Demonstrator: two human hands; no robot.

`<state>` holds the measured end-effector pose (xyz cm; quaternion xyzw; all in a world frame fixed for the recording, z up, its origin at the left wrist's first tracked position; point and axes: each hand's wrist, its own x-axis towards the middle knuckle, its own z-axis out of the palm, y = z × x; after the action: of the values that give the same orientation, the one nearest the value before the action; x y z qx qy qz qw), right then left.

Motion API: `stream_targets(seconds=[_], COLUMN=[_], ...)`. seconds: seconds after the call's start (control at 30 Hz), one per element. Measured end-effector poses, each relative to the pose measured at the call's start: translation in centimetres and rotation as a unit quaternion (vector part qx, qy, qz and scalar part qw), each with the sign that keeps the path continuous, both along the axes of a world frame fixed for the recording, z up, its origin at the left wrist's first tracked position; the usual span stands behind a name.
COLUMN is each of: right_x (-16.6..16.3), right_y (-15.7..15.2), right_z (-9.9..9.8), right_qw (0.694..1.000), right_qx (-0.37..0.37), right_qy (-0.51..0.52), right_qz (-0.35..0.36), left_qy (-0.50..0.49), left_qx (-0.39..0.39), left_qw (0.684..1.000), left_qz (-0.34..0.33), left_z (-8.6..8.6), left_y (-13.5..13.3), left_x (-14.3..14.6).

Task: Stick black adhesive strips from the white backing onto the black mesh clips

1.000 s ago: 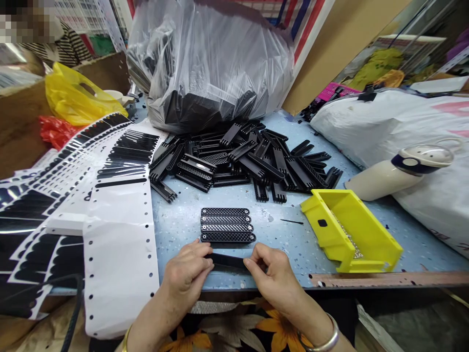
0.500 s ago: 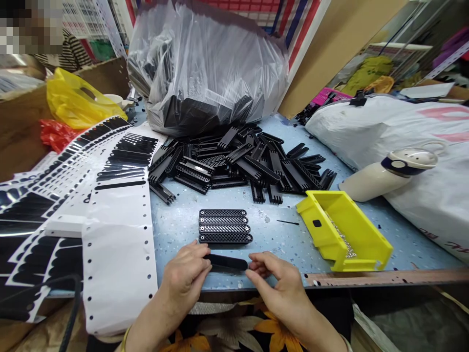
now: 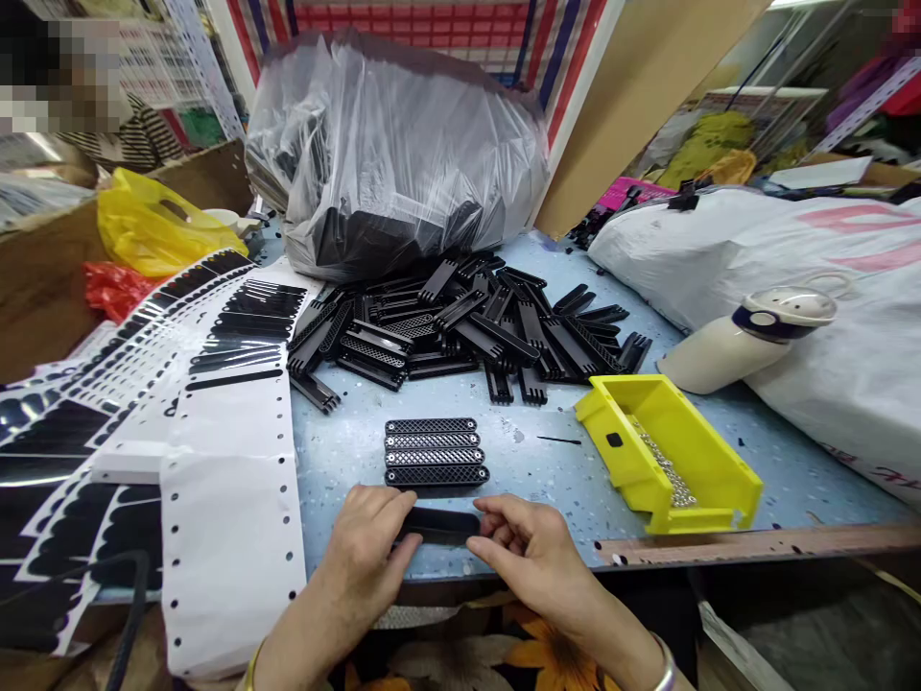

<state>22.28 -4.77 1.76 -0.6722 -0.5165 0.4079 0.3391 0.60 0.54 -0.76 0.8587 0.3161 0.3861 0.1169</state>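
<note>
- Lower centre: our left hand (image 3: pixel 366 540) clasps a black bar (image 3: pixel 440 525); our right hand (image 3: pixel 532 545) is at its end (pinching, we cannot tell).
- Mid-frame: speckled blue tabletop (image 3: pixel 536 489).
- Upper left: perforated white post (image 3: pixel 205 67).

Right fingers (image 3: pixel 495 505) back at the end of the black strip (image 3: pixel 440 525)

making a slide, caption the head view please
Left hand holds a flat black piece, right hand at its other end, near four patterned black pieces.
</note>
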Motion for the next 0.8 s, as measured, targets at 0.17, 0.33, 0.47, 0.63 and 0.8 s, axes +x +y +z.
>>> stream_targets(seconds=[0.17,0.33,0.47,0.63,0.8], right_x=[0.6,0.8,0.7,0.4,0.3], right_y=[0.8,1.7,1.9,1.4,1.0], right_z=[0.6,0.3,0.0,-0.1,-0.6], right_qw=[0.999,0.992,0.981,0.977,0.987], right_qx=[-0.011,0.037,0.062,0.083,0.079], right_qy=[0.011,-0.059,-0.128,-0.163,-0.115], right_qz=[0.034,0.101,0.128,0.11,0.083], left_qy=[0.015,0.01,0.003,-0.004,-0.01], left_qx=[-0.014,-0.041,-0.047,-0.04,-0.037], left_qw=[1.0,0.999,0.999,0.999,0.999], left_qz=[-0.01,-0.03,-0.029,-0.015,-0.009], left_z=[-0.3,0.0,-0.1,-0.4,-0.5], left_y=[0.3,0.6,0.6,0.4,0.3], left_x=[0.1,0.0,0.0,0.1,0.2])
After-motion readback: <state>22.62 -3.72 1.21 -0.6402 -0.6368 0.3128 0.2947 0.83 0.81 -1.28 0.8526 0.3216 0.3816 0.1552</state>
